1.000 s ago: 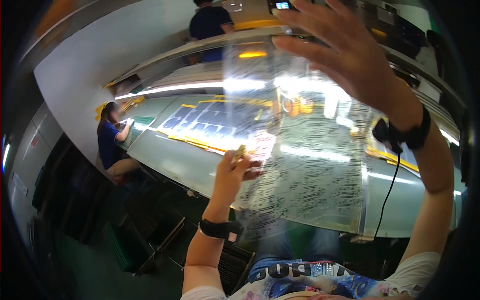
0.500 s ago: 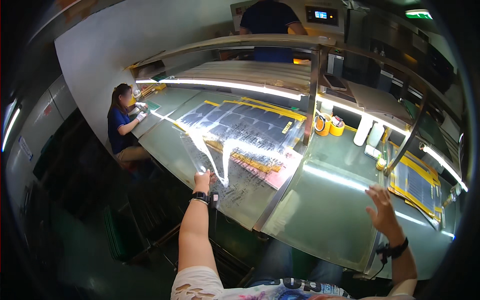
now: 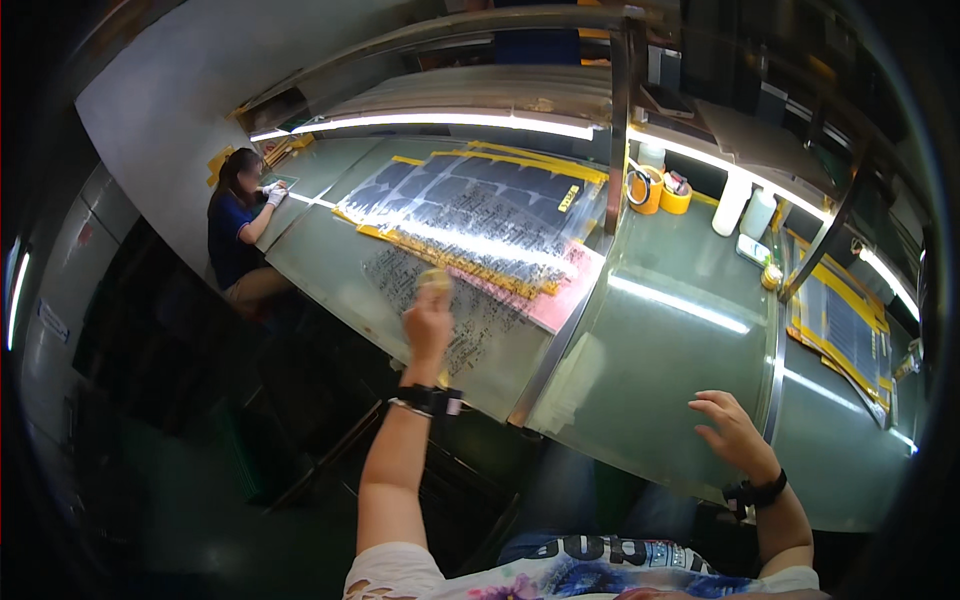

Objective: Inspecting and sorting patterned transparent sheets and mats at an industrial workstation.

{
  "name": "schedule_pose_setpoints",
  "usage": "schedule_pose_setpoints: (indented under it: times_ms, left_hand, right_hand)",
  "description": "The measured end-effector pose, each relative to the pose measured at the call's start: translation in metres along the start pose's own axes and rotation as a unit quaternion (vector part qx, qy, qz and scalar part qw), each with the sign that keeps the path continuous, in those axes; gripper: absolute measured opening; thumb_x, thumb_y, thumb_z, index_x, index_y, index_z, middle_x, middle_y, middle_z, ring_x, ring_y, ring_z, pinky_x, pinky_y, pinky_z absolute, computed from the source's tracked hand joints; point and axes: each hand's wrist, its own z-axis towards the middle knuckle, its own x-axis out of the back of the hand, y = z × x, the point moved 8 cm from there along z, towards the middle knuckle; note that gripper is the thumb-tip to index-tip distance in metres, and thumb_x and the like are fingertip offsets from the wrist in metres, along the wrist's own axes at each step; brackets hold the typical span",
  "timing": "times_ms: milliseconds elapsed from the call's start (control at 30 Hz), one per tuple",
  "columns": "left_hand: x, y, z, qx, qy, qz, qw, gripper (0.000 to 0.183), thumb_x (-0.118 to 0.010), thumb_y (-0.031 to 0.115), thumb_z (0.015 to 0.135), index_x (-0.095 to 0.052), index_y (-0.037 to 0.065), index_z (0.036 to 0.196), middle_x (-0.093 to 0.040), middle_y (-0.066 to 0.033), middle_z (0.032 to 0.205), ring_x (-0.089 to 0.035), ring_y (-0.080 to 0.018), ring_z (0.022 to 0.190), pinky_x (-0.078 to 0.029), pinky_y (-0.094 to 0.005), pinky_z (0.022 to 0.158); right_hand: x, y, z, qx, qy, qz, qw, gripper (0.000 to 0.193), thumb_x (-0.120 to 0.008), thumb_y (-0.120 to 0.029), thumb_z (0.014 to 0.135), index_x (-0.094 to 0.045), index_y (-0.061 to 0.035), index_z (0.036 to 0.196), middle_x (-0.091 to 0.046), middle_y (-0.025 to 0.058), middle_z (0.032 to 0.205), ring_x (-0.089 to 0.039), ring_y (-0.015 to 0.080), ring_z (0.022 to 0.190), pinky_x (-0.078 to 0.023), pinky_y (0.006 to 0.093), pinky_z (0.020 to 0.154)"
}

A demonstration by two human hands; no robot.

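My left hand (image 3: 430, 325) is raised over a clear film sheet with black print (image 3: 480, 330), its fingers curled and blurred. A small yellowish patch shows at the fingertips, too smeared to name. Under the film lie dark-patterned sheets edged with yellow tape (image 3: 500, 190) and a pink sheet (image 3: 565, 300). My right hand (image 3: 735, 435) hovers over the front of the green tabletop (image 3: 660, 370), fingers apart and holding nothing.
Yellow tape rolls (image 3: 660, 190), a white bottle (image 3: 732, 205) and a small yellow-labelled jar (image 3: 771, 277) stand behind. More taped sheets (image 3: 840, 320) lie at right. A metal post (image 3: 620, 130) carries the overhead shelf. A gloved co-worker (image 3: 240, 220) sits at far left.
The film's lifted near part now lies flatter. My left hand has let go of its edge and moved up and right over it. My right hand has lowered and shifted left.
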Motion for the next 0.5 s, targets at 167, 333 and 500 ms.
schedule_pose_setpoints:
  times_ms: [167, 333, 500]
  left_hand:
    - [-0.108, 0.179, -0.036, -0.091, -0.206, -0.179, 0.958, 0.019, -0.065, 0.024, 0.083, -0.069, 0.017, 0.1, -0.064, -0.0148, 0.068, -0.063, -0.0324, 0.062, -0.048, -0.0406, 0.054]
    - [-0.214, 0.22, -0.061, -0.095, -0.261, -0.081, 0.957, 0.018, -0.057, 0.028, 0.088, -0.06, 0.01, 0.087, -0.064, -0.016, 0.067, -0.065, -0.0341, 0.063, -0.048, -0.0441, 0.054]
    - [-0.282, 0.182, -0.105, 0.009, -0.403, 0.062, 0.913, 0.049, -0.061, 0.038, 0.085, -0.05, 0.01, 0.123, -0.068, -0.0124, 0.087, -0.067, -0.028, 0.08, -0.049, -0.0423, 0.072]
  right_hand:
    - [-0.024, -0.001, -0.016, -0.002, -0.033, 0.019, 0.999, 0.037, -0.067, -0.004, 0.074, -0.06, -0.0036, 0.111, -0.055, 0.0155, 0.12, -0.049, 0.0338, 0.114, -0.04, 0.0393, 0.099]
    - [-0.034, -0.006, -0.054, -0.01, -0.047, 0.045, 0.998, 0.036, -0.067, -0.004, 0.075, -0.06, -0.0032, 0.11, -0.055, 0.0151, 0.119, -0.05, 0.0336, 0.114, -0.041, 0.0389, 0.098]
    - [-0.035, 0.021, -0.104, -0.121, -0.054, 0.058, 0.99, 0.033, -0.064, -0.002, 0.075, -0.06, -0.0018, 0.107, -0.056, 0.0163, 0.116, -0.052, 0.0334, 0.11, -0.044, 0.0375, 0.092]
